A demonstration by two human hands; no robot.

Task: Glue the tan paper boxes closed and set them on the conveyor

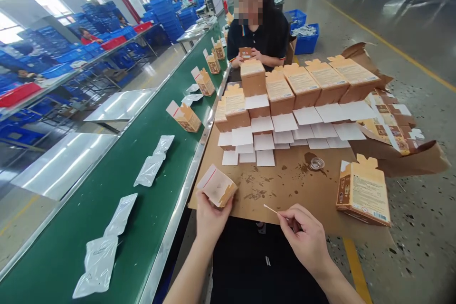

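Note:
My left hand (pixel 213 221) is wrapped round a small tan carton (pixel 218 186), which is tilted so that its open top faces me and its white flap with a red strip points left. Between thumb and fingertips my right hand (pixel 302 230) pinches a cotton swab (pixel 270 209), its white tip aimed left toward the carton and apart from it. A small clear round dish (pixel 317 164) sits on the brown cardboard sheet (pixel 270 180), with dark wet spots around it. On the right of the sheet stands another printed carton (pixel 365 192), near my right hand.
Stacked cartons (pixel 285 90) with white flaps cover the back of the table. Along my left runs a green conveyor belt (pixel 160 221) carrying silver pouches (pixel 101 263) and open cartons (pixel 187 116). A co-worker (pixel 258 33) sits across, holding a small brown piece. Blue bins (pixel 306 38) stand behind.

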